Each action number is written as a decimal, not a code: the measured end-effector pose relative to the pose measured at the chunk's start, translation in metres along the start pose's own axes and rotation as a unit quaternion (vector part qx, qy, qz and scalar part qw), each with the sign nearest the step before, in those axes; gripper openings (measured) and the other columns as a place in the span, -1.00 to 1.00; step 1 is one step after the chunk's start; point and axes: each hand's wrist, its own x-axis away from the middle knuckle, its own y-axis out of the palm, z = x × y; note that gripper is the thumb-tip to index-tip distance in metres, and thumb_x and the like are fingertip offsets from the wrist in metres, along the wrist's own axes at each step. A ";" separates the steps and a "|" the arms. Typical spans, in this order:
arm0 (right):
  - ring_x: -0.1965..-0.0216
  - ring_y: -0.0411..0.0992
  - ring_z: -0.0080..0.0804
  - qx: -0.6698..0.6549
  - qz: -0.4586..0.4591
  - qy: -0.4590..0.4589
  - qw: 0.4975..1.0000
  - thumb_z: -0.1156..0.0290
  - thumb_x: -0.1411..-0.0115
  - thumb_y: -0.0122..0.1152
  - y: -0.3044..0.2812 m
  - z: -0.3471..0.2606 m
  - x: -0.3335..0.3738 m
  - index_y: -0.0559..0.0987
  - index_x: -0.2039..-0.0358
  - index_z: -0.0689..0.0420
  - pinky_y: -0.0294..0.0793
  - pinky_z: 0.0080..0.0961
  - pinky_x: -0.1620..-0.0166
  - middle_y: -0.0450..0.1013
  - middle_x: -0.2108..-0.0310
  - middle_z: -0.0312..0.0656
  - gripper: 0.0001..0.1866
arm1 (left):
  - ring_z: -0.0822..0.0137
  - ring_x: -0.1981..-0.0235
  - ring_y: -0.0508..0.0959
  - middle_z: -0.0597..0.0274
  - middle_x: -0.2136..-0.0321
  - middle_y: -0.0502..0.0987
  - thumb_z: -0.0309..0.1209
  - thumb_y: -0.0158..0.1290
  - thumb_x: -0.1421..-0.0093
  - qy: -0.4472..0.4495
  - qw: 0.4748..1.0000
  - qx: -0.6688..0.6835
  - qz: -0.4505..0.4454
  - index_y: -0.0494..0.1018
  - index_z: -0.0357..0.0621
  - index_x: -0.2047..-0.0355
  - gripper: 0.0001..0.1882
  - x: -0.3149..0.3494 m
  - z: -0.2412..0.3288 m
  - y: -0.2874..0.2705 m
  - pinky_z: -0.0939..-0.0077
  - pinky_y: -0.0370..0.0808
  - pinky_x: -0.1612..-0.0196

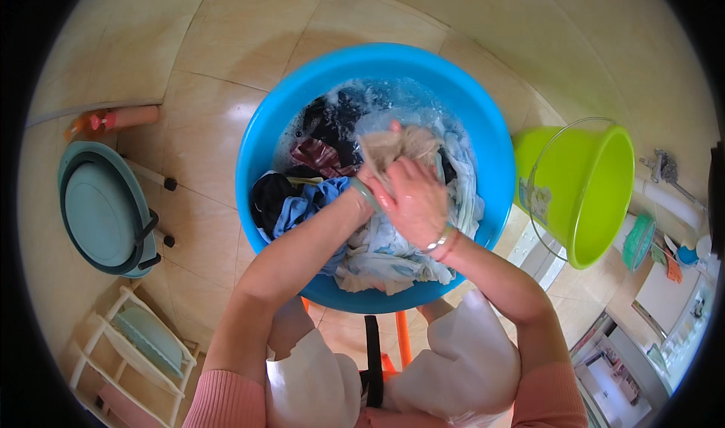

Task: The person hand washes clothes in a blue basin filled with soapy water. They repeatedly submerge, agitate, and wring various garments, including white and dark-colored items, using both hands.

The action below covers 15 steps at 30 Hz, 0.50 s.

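A large blue basin holds soapy water and wet laundry. Over its middle, both my hands are closed on a wet beige cloth. My right hand lies on top with its fingers curled over the cloth's near side. Beneath it, my left hand grips the same cloth, most of its fingers hidden by fabric and the other hand. Pale printed fabric is heaped below my hands. Blue garments, a dark red piece and black clothing lie to the left.
A lime-green bucket with a wire handle stands right of the basin. Folded teal basins lean at the left, with pink bottles beyond them. A white rack is at lower left. Tiled floor surrounds the basin.
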 end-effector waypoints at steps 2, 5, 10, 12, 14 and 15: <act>0.45 0.45 -0.05 -0.023 0.001 0.038 0.999 0.20 -0.17 0.09 0.028 0.009 0.008 0.43 0.48 0.11 0.41 -0.14 0.37 0.41 0.57 -0.10 -0.75 | 0.24 -0.01 0.44 0.17 -0.03 0.42 -0.10 -0.17 -0.35 0.030 0.998 -0.051 -0.007 0.28 -0.09 -0.11 -0.55 0.008 -0.019 -0.042 0.27 0.39 -0.06; 0.49 0.48 0.03 0.025 -0.061 0.134 0.989 0.25 -0.17 0.05 0.061 0.054 -0.002 0.46 0.43 0.13 0.46 -0.09 0.42 0.48 0.53 -0.02 -0.80 | 0.30 0.01 0.46 0.25 0.04 0.47 -0.08 -0.17 -0.35 0.052 0.961 -0.169 0.214 0.32 0.00 -0.08 -0.59 0.027 -0.034 -0.053 0.28 0.43 0.00; 0.51 0.53 -0.01 0.131 -0.088 0.173 0.972 0.28 -0.13 0.09 0.086 0.115 -0.035 0.51 0.43 0.12 0.53 -0.15 0.50 0.53 0.52 0.02 -0.82 | 0.32 -0.02 0.44 0.29 -0.01 0.45 -0.07 -0.21 -0.36 0.071 0.940 -0.176 0.283 0.28 0.01 -0.11 -0.58 0.013 -0.046 -0.008 0.36 0.40 -0.06; 0.55 0.52 0.01 0.093 -0.132 0.149 0.975 0.24 -0.14 0.08 0.078 0.089 -0.025 0.52 0.44 0.09 0.52 -0.12 0.51 0.51 0.55 0.03 -0.80 | 0.31 -0.03 0.43 0.26 -0.03 0.43 -0.03 -0.24 -0.36 0.040 0.944 -0.151 0.292 0.28 0.00 -0.13 -0.53 0.021 -0.034 -0.014 0.34 0.38 -0.09; 0.55 0.51 0.01 0.024 -0.080 0.081 0.993 0.23 -0.13 0.08 0.073 0.054 0.018 0.53 0.44 0.13 0.50 -0.11 0.51 0.51 0.57 0.02 -0.77 | 0.29 -0.06 0.42 0.21 -0.07 0.41 0.03 -0.27 -0.35 0.010 0.939 -0.127 0.319 0.26 -0.02 -0.17 -0.46 0.031 -0.028 -0.033 0.33 0.36 -0.12; 0.55 0.51 0.01 -0.044 -0.101 0.105 0.988 0.23 -0.14 0.07 0.061 0.032 0.033 0.54 0.44 0.13 0.51 -0.13 0.48 0.50 0.57 0.00 -0.76 | 0.29 -0.05 0.42 0.20 -0.07 0.42 0.05 -0.27 -0.34 0.013 0.949 -0.126 0.289 0.27 -0.04 -0.16 -0.45 0.035 -0.029 -0.038 0.32 0.36 -0.12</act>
